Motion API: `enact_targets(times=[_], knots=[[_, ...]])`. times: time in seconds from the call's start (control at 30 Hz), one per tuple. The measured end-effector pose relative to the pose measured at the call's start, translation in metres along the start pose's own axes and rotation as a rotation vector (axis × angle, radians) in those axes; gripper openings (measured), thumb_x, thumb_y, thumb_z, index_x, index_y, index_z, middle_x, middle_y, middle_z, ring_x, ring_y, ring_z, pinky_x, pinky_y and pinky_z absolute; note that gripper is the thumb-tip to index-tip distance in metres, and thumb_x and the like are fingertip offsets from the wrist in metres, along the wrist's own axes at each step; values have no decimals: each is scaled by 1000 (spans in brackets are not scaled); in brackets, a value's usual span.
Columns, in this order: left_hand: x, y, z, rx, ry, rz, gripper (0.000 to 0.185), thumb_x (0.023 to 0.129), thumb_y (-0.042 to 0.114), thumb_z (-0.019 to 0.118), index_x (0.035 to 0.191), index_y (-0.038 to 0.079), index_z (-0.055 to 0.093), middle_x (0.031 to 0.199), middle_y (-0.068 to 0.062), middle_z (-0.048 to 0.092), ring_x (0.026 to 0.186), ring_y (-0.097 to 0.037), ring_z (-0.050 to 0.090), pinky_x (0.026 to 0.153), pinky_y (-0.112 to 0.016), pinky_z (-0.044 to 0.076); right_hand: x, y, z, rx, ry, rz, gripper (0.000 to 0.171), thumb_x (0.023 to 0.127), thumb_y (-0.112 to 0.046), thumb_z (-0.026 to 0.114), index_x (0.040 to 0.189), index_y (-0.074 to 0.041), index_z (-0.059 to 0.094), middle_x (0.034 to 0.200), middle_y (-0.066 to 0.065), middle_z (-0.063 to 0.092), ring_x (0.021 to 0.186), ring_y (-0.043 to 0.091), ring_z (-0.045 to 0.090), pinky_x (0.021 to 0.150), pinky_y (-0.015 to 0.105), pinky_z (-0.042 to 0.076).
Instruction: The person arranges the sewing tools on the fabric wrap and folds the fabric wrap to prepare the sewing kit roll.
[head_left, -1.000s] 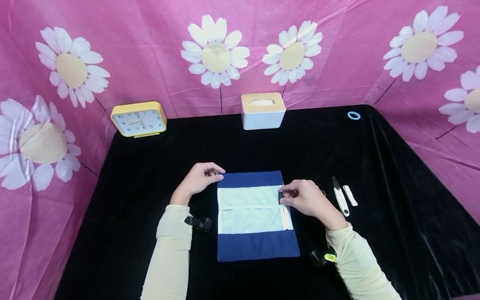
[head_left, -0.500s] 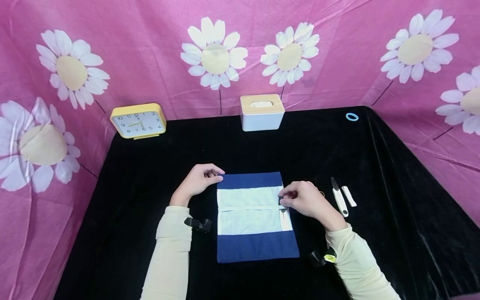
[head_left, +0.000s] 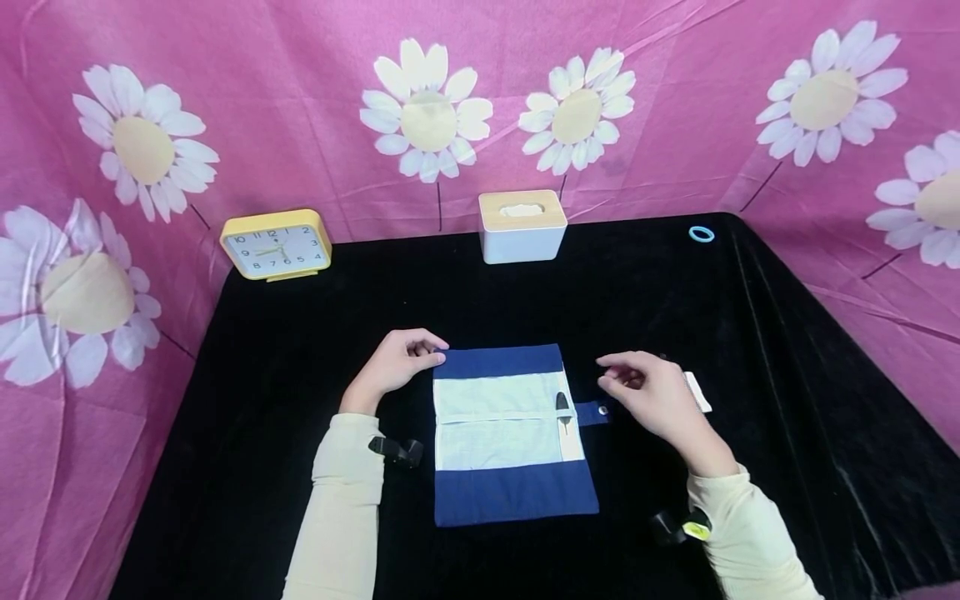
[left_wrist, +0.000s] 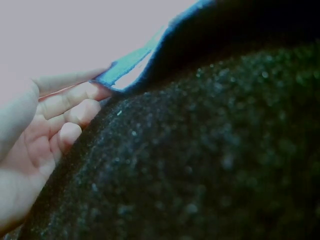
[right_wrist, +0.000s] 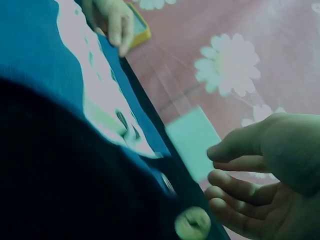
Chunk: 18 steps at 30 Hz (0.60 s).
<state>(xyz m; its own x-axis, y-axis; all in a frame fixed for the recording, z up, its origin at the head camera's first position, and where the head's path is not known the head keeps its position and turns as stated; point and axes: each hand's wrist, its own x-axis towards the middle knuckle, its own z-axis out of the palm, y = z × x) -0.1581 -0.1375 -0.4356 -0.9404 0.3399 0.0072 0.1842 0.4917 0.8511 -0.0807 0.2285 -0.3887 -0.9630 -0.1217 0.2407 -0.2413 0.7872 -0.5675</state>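
The blue cloth case [head_left: 516, 497] lies spread on the desk [head_left: 390, 292], its band [head_left: 487, 416] seemingly securing a dark-ended tool [head_left: 562, 404]. The right hand [head_left: 660, 396], fingers loosely parted, holds nothing; the left hand [head_left: 399, 358] pinches the far-left corner, probably anchoring it.

Matt navy cloth pouch [head_left: 498, 493] on a velvet tablecloth [head_left: 487, 308]
The pouch's pale lining [head_left: 491, 443] looks like thin, matt, faintly wrinkled cloth, and the strap's snap [head_left: 603, 411] like shiny metal; the tablecloth has a fuzzy black pile, speckled with glints up close; the pink backdrop [head_left: 300, 108] is creased fabric with a slight sheen; the tissue box [head_left: 520, 247] looks like smooth white plastic under a wood-grained lid [head_left: 498, 215]; the clock's frame [head_left: 324, 235] like smooth yellow plastic.
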Motion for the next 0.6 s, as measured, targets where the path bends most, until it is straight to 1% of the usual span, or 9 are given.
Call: enact_targets(times=[0.13,0.27,0.33,0.4,0.43,0.47,0.5,0.57,0.6], knots=[[0,0,0,4,-1,3,13,88,18,67,100,18,71,83,-3,60,76,-20,53,70,-33,44,-10,17,-17,-24,120,52,17,79,-8,71,96,-7,73,77,5,69,64,-9,53,59,8,42],[-1,0,-1,11,2,8,13,88,18,67,100,17,71,82,-3,60,76,-20,52,70,-32,44,-21,33,-35,-97,188,162,18,79,-15,72,96,-10,73,77,3,70,62,-20,46,57,10,37],[-1,-1,-1,12,5,9,13,87,17,67,100,17,71,82,-3,60,75,-20,52,69,-32,44,-25,40,-43,-132,193,226,20,80,-20,71,98,-11,73,74,-7,69,62,-24,42,58,15,36],[-2,0,-1,13,5,9,13,88,18,67,100,17,71,82,-3,60,75,-19,52,69,-32,44,-28,47,-50,-162,186,282,22,81,-23,70,100,-12,72,70,-23,63,62,-27,39,59,20,36],[-2,0,-1,15,5,9,13,88,18,67,100,17,71,82,-3,60,75,-19,52,70,-32,44,-30,50,-53,-174,178,308,24,81,-24,69,102,-13,72,70,-24,62,63,-28,38,60,23,36],[-3,0,-1,15,7,7,13,87,18,67,100,17,71,82,-3,60,75,-19,52,69,-32,44,-31,53,-56,-185,168,330,25,82,-26,69,103,-13,71,69,-31,57,63,-29,36,61,25,36],[-3,0,-1,14,8,4,13,87,18,68,100,17,71,82,-3,60,75,-19,52,69,-32,44,-32,56,-58,-195,158,347,26,82,-27,68,104,-13,71,69,-33,55,64,-29,35,61,27,36],[-3,0,-1,13,9,1,13,87,17,68,100,17,71,82,-3,60,75,-20,52,70,-32,44,-34,61,-60,-215,139,368,28,82,-28,67,106,-14,71,73,-24,63,65,-30,32,62,29,36],[-3,0,-1,13,9,0,13,87,17,68,100,17,71,82,-3,60,75,-20,52,70,-33,44,-35,63,-60,-224,129,377,29,83,-29,67,107,-14,70,77,-15,68,65,-29,31,62,30,35]])
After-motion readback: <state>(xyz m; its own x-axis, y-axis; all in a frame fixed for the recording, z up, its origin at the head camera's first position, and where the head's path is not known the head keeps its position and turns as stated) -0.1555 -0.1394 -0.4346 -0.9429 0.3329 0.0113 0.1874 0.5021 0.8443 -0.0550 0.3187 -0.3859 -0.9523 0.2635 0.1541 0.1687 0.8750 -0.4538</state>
